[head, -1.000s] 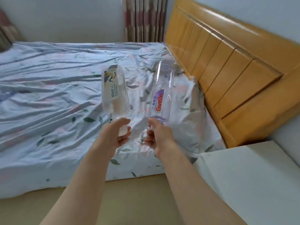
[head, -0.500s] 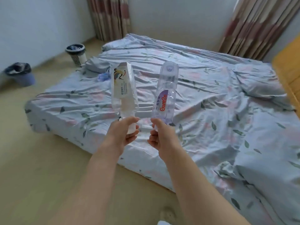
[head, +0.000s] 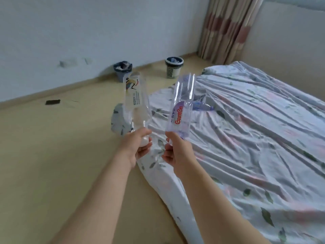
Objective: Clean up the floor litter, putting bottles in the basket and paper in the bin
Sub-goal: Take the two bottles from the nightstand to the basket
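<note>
Both hands grasping clear bottles by the neck: left hand (head: 136, 147) white-label bottle (head: 136, 101), right hand (head: 177, 152) purple-label bottle (head: 181, 110), above bed (head: 246, 138) edge.

sheet (head: 246, 138): white, green leaf print, pink blotches. curtain (head: 226, 29): beige and dull red blocks. floor (head: 44, 147) tan; clear bottle (head: 181, 106), red lettering on purple label.

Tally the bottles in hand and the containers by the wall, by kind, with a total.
Bottles: 2, left bottle in left hand, right bottle in right hand.
Containers: 2, lined bin and lattice basket.
Total: 4
</note>
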Demonstrator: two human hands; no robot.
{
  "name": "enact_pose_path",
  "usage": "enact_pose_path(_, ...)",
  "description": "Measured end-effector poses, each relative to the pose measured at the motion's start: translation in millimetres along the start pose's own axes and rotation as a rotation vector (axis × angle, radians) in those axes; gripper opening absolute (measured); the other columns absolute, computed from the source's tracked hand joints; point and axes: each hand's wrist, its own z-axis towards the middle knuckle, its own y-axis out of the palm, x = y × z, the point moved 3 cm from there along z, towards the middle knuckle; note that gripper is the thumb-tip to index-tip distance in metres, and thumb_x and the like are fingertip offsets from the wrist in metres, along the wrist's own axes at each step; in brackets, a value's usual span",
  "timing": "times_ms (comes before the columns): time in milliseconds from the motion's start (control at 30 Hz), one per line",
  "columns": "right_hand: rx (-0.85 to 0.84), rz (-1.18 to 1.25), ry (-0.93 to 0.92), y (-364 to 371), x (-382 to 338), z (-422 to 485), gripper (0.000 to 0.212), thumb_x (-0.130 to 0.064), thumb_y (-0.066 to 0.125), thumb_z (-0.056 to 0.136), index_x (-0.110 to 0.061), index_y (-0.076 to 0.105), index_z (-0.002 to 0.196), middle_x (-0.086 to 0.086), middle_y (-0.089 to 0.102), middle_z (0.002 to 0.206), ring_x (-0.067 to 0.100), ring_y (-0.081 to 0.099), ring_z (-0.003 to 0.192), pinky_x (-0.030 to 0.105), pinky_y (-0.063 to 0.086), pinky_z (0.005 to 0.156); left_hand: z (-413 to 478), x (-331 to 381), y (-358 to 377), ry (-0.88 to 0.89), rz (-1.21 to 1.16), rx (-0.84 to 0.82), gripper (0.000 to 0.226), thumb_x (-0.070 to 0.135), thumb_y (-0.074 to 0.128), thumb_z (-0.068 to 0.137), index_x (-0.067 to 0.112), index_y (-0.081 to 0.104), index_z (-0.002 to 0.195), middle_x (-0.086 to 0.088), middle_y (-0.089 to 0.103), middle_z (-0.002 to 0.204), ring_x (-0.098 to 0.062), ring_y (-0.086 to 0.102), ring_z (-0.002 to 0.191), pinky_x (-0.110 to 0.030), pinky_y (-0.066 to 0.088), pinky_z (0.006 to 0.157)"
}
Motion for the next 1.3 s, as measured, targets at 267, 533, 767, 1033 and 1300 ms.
enact_pose_path(267,-0.127,-0.167,0.043,163,6,78,0.014,-0.015,0.06,0.085,-0.015,0.049,0.075,-0.002,0.039,0.049,0.01,0.032,0.037,0.023,0.032,0.051,89,77,-118,0.023,-0.142,0.171,0.015,0.015,0.06,0.085,0.017,0.055,0.072,0.001,0.055,0.058,-0.004,0.052,0.036,-0.023,0.044,0.055)
enact_pose_path(533,-0.202,-0.146,0.108,352,32,138,0.01,-0.015,0.062,0.084,-0.011,0.053,0.085,0.001,0.04,0.054,0.014,0.033,0.045,0.023,0.031,0.049,190,161,-249,0.018,-0.144,0.234,0.012,0.017,0.063,0.082,0.016,0.057,0.071,0.001,0.058,0.061,-0.005,0.053,0.037,-0.019,0.046,0.049)
enact_pose_path(767,-0.183,-0.133,0.142,440,20,203,0.011,-0.016,0.061,0.084,-0.012,0.051,0.081,0.001,0.039,0.055,0.014,0.03,0.046,0.022,0.031,0.051,267,215,-305,-0.001,-0.141,0.276,0.01,0.019,0.064,0.082,0.014,0.056,0.078,-0.001,0.059,0.066,-0.007,0.055,0.045,-0.02,0.047,0.052)
enact_pose_path(1033,-0.248,-0.181,0.156,519,-38,316,0.013,-0.016,0.062,0.085,-0.012,0.051,0.079,0.0,0.04,0.055,0.013,0.033,0.047,0.023,0.036,0.051,392,292,-305,0.036,-0.143,0.317,0.01,0.019,0.064,0.083,0.012,0.057,0.079,-0.002,0.059,0.068,-0.011,0.054,0.055,-0.025,0.048,0.057)
enact_pose_path(1300,-0.293,-0.197,0.143,584,-117,429,0.013,-0.017,0.059,0.087,-0.013,0.049,0.079,0.0,0.039,0.057,0.013,0.032,0.048,0.023,0.035,0.052,508,375,-288,0.056,-0.129,0.33,0.01,0.02,0.065,0.083,0.012,0.058,0.082,-0.003,0.06,0.07,-0.013,0.056,0.06,-0.026,0.049,0.062)
